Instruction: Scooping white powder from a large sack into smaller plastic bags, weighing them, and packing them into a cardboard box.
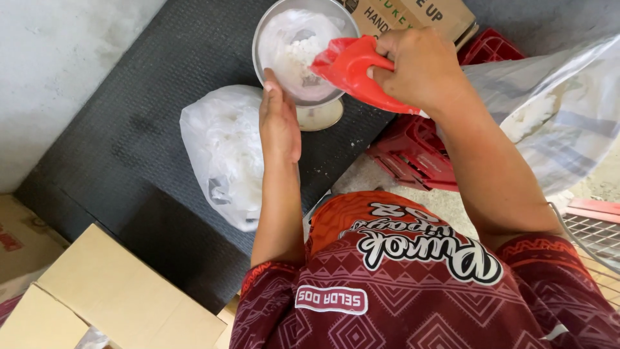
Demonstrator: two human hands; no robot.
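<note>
My right hand (pixel 420 68) grips a red plastic scoop (pixel 352 64), tilted over a round metal pan (pixel 266 29) on a small scale with a cream base (pixel 321 115). A clear plastic bag holding white powder (pixel 294 48) lines the pan. My left hand (pixel 279 123) lies flat, fingers together, its fingertips touching the pan's near rim. Just left of that hand lies a filled, tied white plastic bag (pixel 223 148).
The scale and bag rest on a dark textured mat (pixel 142 142). A large open sack of white powder (pixel 555 110) sits at right over red plastic crates (pixel 413 152). Cardboard boxes stand at bottom left (pixel 116 291) and top (pixel 413 16). A wire rack (pixel 597 236) is at right.
</note>
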